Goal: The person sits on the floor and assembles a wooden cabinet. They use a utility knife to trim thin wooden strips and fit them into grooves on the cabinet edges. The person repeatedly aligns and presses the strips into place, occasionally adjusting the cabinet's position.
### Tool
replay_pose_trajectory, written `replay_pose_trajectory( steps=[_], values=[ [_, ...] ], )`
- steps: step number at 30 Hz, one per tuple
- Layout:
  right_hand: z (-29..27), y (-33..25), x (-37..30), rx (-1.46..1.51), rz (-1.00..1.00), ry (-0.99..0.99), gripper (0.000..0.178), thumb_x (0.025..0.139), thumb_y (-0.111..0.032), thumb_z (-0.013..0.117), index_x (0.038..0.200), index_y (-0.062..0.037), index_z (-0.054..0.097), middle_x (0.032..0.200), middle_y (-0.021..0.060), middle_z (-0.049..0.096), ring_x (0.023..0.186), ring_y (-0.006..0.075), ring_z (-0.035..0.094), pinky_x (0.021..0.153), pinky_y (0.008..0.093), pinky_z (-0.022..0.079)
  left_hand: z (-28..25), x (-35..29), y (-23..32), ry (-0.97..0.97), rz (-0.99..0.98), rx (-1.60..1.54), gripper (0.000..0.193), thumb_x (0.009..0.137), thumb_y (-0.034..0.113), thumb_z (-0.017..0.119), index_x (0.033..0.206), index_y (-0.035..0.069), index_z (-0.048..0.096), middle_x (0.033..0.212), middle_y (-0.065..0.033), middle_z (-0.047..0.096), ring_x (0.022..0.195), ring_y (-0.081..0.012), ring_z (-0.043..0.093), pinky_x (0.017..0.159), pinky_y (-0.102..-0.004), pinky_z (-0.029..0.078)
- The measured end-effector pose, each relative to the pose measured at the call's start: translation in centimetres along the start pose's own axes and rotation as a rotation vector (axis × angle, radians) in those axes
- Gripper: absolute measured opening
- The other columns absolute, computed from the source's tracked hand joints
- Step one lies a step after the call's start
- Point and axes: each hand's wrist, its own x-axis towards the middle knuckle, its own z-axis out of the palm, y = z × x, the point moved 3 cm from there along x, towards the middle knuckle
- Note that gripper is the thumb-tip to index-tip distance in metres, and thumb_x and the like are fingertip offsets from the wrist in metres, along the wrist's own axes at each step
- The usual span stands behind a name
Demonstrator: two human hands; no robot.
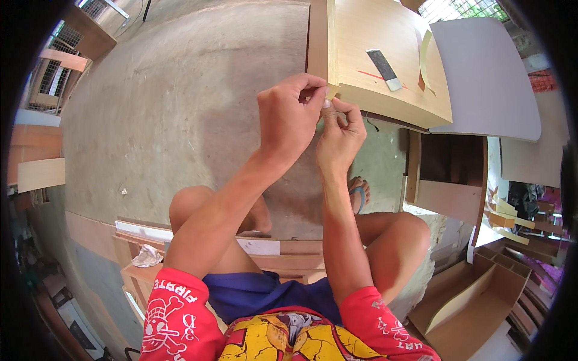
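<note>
A light wood-coloured panel box (385,24) lies at the upper right, with a thin edging strip (332,42) running along its left edge. At the near corner, my left hand (289,114) pinches the strip's end between thumb and fingers. My right hand (342,135) is closed on the same end, its thumb and forefinger pressed together beside the left fingertips. The fingers partly hide that end. On the panel's top lies a flat dark blade (383,69) with a pale bare end. A curled loose strip (426,63) rests near the panel's right side.
A grey board (484,72) adjoins the panel on the right. Below it stands an open dark-lined cabinet (451,159). At lower right is a wooden tray-like frame (469,301). Crumpled plastic (147,256) lies on boards by my left knee. Concrete floor (150,120) spreads to the left.
</note>
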Motion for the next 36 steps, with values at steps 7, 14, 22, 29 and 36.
replay_pose_trajectory(
  steps=[7,14,22,29,36],
  values=[
    [0.0,-0.4,-0.1,-0.011,0.048,-0.019,0.017,0.106,-0.014,0.077,0.106,0.0020,0.071,0.079,0.0006,0.068,0.070,0.0044,0.055,0.057,0.0245,0.043,0.0,0.1,-0.4,0.038,0.073,-0.022,0.009,0.094,0.005,0.079,0.099,-0.002,0.082,0.080,-0.0148,0.080,0.067,-0.0184,0.075,0.064,-0.0321,0.059],
    [0.0,-1.1,-0.2,-0.012,0.136,-0.007,0.014,0.105,-0.009,0.078,0.108,0.0029,0.071,0.096,0.0014,0.070,0.083,0.0063,0.062,0.061,0.0226,0.042,0.0,0.1,-0.1,-0.006,0.023,0.029,0.010,0.096,0.008,0.081,0.102,0.000,0.084,0.085,-0.0106,0.083,0.076,-0.0135,0.078,0.071,-0.0298,0.059],
    [-0.1,-0.5,0.0,-0.027,0.051,-0.003,0.018,0.105,-0.015,0.079,0.107,0.0008,0.072,0.070,0.0008,0.066,0.062,0.0047,0.055,0.056,0.0249,0.042,0.2,0.1,-0.1,0.032,0.073,-0.002,0.008,0.095,0.004,0.079,0.099,-0.001,0.082,0.082,-0.0146,0.081,0.071,-0.0186,0.078,0.066,-0.0321,0.059],
    [0.0,-1.2,-0.1,-0.027,0.071,0.000,0.016,0.105,-0.013,0.079,0.106,0.0010,0.071,0.070,0.0013,0.066,0.061,0.0050,0.056,0.053,0.0255,0.041,0.2,0.1,-0.2,0.028,0.082,0.027,0.008,0.095,0.003,0.078,0.101,-0.001,0.082,0.083,-0.0149,0.081,0.072,-0.0185,0.079,0.067,-0.0319,0.060],
    [0.2,-1.3,-0.2,0.019,0.094,-0.004,0.015,0.104,-0.012,0.079,0.106,0.0018,0.071,0.071,0.0017,0.066,0.059,0.0043,0.054,0.050,0.0255,0.039,0.1,0.1,-0.1,0.013,0.053,0.037,0.011,0.097,0.009,0.081,0.103,0.000,0.083,0.087,-0.0119,0.084,0.080,-0.0161,0.081,0.073,-0.0307,0.061]
  ],
)
